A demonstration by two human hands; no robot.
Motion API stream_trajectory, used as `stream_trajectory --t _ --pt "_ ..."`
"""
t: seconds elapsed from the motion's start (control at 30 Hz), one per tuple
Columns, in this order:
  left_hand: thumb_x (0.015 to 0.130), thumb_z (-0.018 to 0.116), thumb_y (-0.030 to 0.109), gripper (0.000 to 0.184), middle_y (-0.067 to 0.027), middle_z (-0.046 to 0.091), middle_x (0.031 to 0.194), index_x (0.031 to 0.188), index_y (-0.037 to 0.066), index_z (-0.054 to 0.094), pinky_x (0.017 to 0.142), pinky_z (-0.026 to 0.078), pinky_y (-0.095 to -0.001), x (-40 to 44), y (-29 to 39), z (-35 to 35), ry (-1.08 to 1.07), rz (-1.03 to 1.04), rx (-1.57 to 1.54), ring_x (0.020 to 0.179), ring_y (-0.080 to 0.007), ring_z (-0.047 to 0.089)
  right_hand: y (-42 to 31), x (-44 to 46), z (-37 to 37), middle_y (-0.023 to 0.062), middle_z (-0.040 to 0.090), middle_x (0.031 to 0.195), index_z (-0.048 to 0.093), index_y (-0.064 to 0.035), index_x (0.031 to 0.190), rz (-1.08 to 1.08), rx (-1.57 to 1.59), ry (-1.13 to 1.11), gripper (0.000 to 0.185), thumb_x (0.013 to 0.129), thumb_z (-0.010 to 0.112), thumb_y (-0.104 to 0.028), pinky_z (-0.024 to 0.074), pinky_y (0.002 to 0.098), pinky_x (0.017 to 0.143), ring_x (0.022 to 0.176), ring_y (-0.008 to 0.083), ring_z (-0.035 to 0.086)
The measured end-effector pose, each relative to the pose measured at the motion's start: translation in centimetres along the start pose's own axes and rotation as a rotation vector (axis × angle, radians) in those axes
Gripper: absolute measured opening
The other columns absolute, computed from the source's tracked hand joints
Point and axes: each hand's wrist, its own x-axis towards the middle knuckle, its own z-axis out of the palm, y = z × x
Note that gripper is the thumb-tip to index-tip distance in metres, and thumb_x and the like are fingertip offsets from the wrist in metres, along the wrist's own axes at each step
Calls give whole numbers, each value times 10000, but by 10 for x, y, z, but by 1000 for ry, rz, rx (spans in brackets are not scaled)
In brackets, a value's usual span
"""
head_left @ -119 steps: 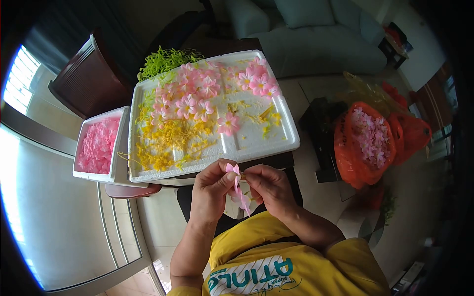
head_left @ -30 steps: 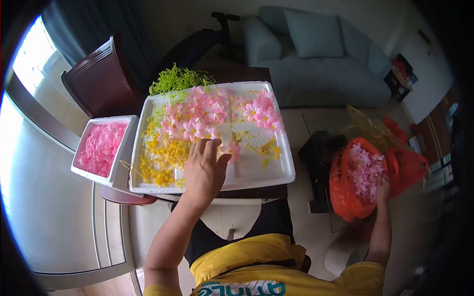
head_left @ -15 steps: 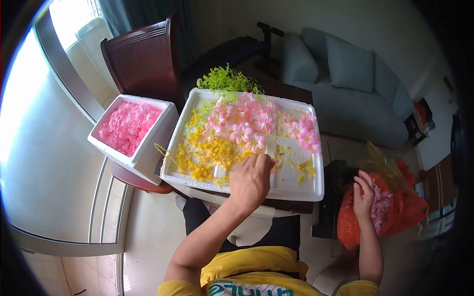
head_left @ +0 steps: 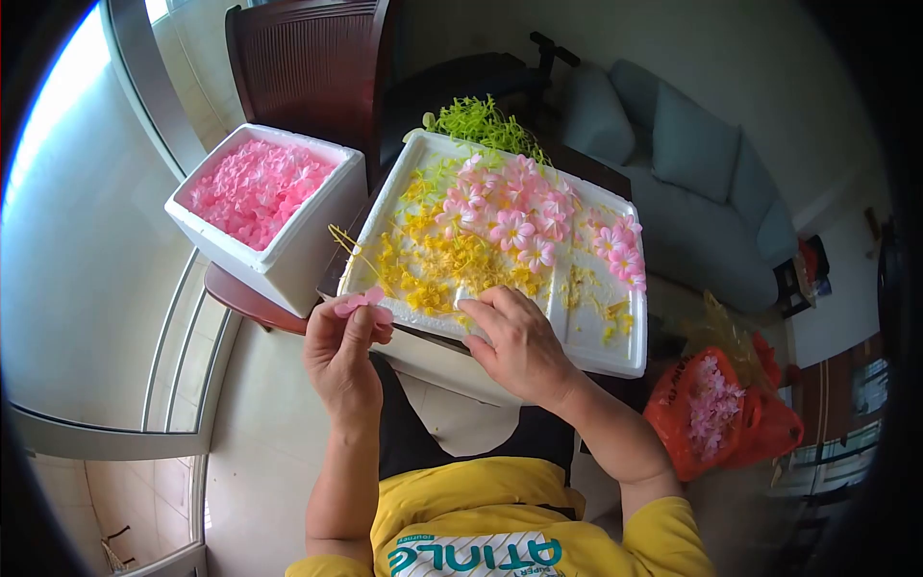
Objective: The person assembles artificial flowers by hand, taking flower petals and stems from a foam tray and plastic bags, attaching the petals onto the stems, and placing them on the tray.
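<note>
Between the thumb and fingers of my left hand (head_left: pixel 348 351) is a pink flower (head_left: pixel 363 302), held just off the near left corner of the white foam tray (head_left: pixel 586 358). My right hand (head_left: pixel 514 341) is over the tray's near edge, its fingers apart and reaching to the yellow stamens (head_left: pixel 423 288); nothing shows in it. Pink flowers with pale centres (head_left: pixel 511 229) lie in the tray's middle and far part, with a smaller cluster (head_left: pixel 620 252) at the right. Green stems (head_left: pixel 486 125) are heaped at the tray's far edge.
Left of the tray, a white foam box (head_left: pixel 308 245) of pink petals sits on a red-brown chair (head_left: pixel 306 67). A red plastic bag (head_left: pixel 673 428) holding pink flowers is at the lower right. Behind stands a grey-blue sofa (head_left: pixel 683 226).
My left hand has moved left off the tray with a pink flower in it. My right hand has come from the red bag to the tray. The view has shifted left.
</note>
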Motion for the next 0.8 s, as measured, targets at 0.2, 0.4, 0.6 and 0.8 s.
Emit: stream_trajectory --t 0.2,0.4,0.6,0.8 --pt "860 564 57 70 -78 605 752 915 17 548 593 439 -210 -11 -1 -18 60 9 -1 642 -122 538 22 27 -1 93 557 862 603 -4 963 56 29 66 237 727 581 3 457 303 650 724 226 546" --pt "861 563 59 68 -74 600 758 913 19 545 595 431 -202 -23 -8 -18 33 -70 -29 637 -114 534 42 68 12 90 570 807 608 -3 949 11 -210 119 209 744 573 -22 461 308 620 665 233 550" --pt "862 565 64 75 -71 598 763 920 21 547 602 427 -197 -33 -2 -25 50 -80 -30 645 -110 539 42 86 23 87 600 758 622 -3 938 46 -366 -111 192 757 564 -30 473 298 613 650 240 573" --pt "862 566 60 81 -70 597 759 929 18 549 612 434 -199 -37 -3 -36 56 -81 -37 661 -115 553 47 80 4 92 634 780 638 -5 915 41 70 241 175 763 550 -3 483 295 619 671 226 596"
